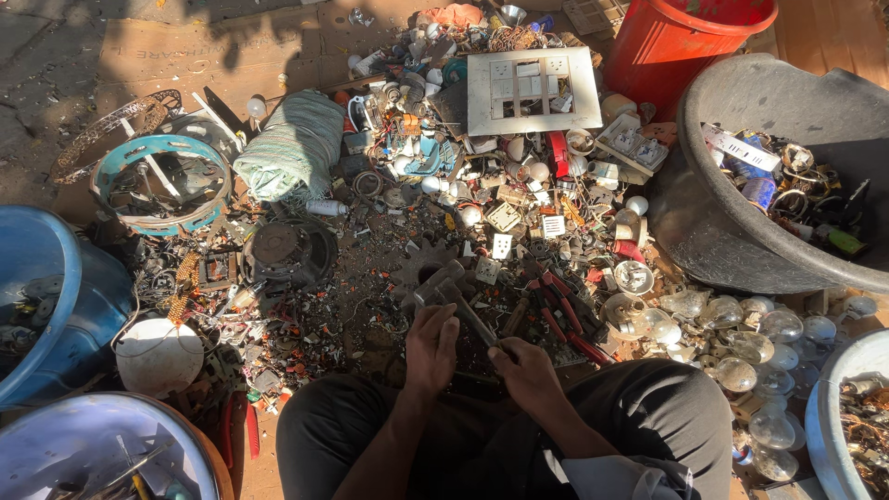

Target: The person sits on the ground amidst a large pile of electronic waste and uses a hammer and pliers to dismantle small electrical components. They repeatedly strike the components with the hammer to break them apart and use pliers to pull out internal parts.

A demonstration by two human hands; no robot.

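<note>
Person sits on the ground, knees in dark trousers (648,417) at bottom of shot, both hands out front over a heap of scrap. Left hand (431,350) lies fingers-down on a small dark piece at the lap's edge; grip looks flat and pressing, but can't tell if it's closed round anything, piece is in shadow. Right hand (524,368) has its grip wrapped round the handle of a grey metal hammer (454,294), head pointing up-left, away from the body, over the dirt just ahead of the left hand. Hammer sits between the two hands & the big rusty toothed gear (421,261) lying flat beyond it.

Just right of the hammer: red-handled pliers (565,319) on the ground, near the right hand. Further right, a spread of clear glass light bulbs (741,343), catching sun. Above them, large grey plastic tub (713,231) w/ mixed scrap inside, and a red plastic bucket (676,42) behind it. Top centre, white plastic switch-plate frame (532,90) atop broken white fittings. Left of centre, rolled pale green cloth bundle (289,146); dark round motor part (289,248) below it. Far left, blue plastic tub (42,296) & a white round lid (159,356) beside it.
</note>
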